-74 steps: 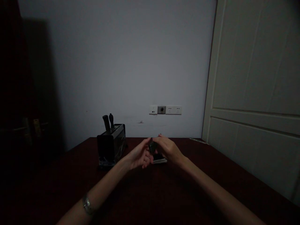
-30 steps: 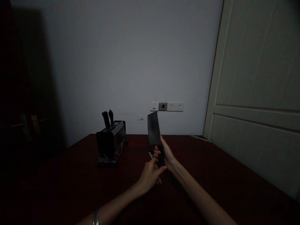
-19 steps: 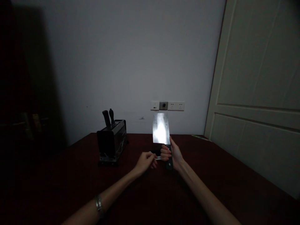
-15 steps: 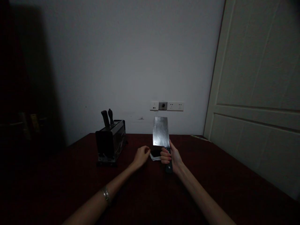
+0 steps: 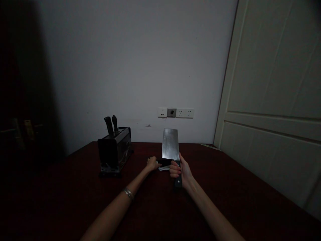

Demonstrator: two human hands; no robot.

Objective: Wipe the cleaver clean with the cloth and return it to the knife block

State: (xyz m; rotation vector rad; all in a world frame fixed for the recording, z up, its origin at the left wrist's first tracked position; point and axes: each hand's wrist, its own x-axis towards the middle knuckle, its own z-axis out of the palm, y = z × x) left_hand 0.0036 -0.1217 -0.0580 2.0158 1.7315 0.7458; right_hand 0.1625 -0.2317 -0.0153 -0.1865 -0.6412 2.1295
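My right hand (image 5: 184, 172) grips a cleaver (image 5: 170, 144) by its black handle. The broad metal blade points up, its flat side facing me. To the left, my left hand (image 5: 152, 163) is closed at the left end of a black object (image 5: 164, 162) low on the table, its kind too dark to make out. A folded white cloth (image 5: 164, 168) lies under or just in front of that object, partly hidden by my right hand's fingers.
A dark knife block (image 5: 114, 152) stands at the left of the dark red table (image 5: 155, 211), two black handles rising from it. Wall sockets (image 5: 184, 113) are behind the table. A pale panelled door (image 5: 271, 100) borders the right side.
My left hand has reached farther forward and closed at the black object. The cleaver has dropped slightly in view, still in my right hand. The whole view has shifted a little.
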